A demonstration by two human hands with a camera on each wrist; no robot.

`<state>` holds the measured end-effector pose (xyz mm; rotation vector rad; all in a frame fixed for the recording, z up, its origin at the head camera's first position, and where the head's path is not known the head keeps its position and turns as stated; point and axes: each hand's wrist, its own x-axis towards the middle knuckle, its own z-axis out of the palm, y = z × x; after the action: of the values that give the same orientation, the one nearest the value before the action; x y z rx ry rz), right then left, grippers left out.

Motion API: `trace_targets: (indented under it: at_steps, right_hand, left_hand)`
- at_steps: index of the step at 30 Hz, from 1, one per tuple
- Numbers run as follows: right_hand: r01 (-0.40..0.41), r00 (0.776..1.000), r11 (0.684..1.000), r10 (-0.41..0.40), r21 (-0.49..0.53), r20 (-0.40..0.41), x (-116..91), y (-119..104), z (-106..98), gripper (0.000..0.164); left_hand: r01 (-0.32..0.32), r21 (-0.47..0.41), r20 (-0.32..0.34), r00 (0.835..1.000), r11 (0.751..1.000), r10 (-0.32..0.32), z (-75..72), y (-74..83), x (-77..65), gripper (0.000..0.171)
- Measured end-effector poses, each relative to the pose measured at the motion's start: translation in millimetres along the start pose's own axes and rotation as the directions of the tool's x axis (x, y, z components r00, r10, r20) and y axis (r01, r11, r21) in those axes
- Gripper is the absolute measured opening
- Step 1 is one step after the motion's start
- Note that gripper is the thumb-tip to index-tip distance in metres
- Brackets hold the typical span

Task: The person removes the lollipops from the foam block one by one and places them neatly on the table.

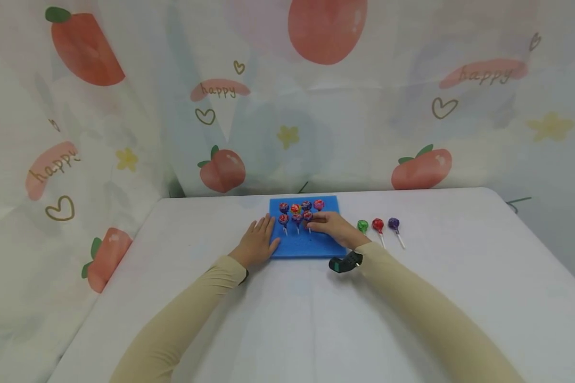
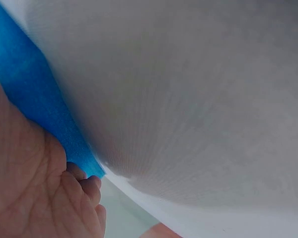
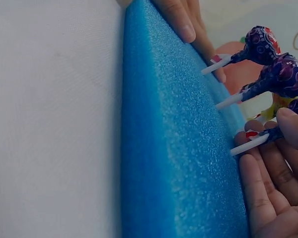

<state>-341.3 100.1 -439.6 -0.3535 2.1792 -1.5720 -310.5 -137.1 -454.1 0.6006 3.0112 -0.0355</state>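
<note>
A blue foam board (image 1: 302, 249) lies on the table with lollipops standing in it in two rows. My left hand (image 1: 256, 246) rests against the board's left edge, fingers straight; the left wrist view shows its palm (image 2: 35, 183) beside the foam. At the right end of the front row, my right hand (image 1: 334, 227) pinches a dark-wrapped lollipop (image 3: 256, 143) between thumb and fingers. Its white stick meets the foam surface. Two more front-row lollipops (image 1: 284, 219) stand to its left. The back row includes a pink lollipop (image 1: 319, 205) and a yellow-and-red one (image 1: 295, 208).
Right of the board lie three loose lollipops: a green one (image 1: 362, 225), a red one (image 1: 378, 224) and a purple one (image 1: 394, 223). A white cloth covers the table (image 1: 278, 319). Behind it hangs a printed curtain (image 1: 354, 138).
</note>
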Motion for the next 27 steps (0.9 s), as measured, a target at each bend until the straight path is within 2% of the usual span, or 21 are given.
trace_targets:
  at_steps: [5,10,19,21,27]
  right_hand:
    - [0.007,1.0,1.0,-0.008,-0.029,-0.014,1.2,-0.3,2.1,0.044]
    - [0.018,0.999,1.0,-0.018,-0.015,-0.038,1.7,0.0,5.0,0.038]
    - [0.027,0.999,1.0,-0.027,-0.002,-0.021,-0.2,4.8,2.8,0.035]
    - [0.033,0.999,0.999,-0.032,0.02,-0.008,0.6,6.7,1.5,0.035]
    - [0.051,0.998,0.982,-0.057,0.184,0.025,3.9,12.5,-1.9,0.038]
  left_hand:
    - [0.001,-0.002,-0.011,1.0,1.0,-0.001,-0.7,-0.3,-1.2,0.064]
    - [-0.001,-0.013,-0.013,1.0,1.0,0.001,-0.7,-0.3,-1.6,0.063]
    - [-0.003,-0.015,-0.026,1.0,1.0,0.003,0.0,-0.2,-1.9,0.063]
    - [-0.007,-0.007,-0.028,1.0,1.0,0.006,-0.1,-0.1,-1.7,0.064]
    - [-0.008,0.003,-0.027,1.0,1.0,0.008,0.0,0.4,-1.5,0.064]
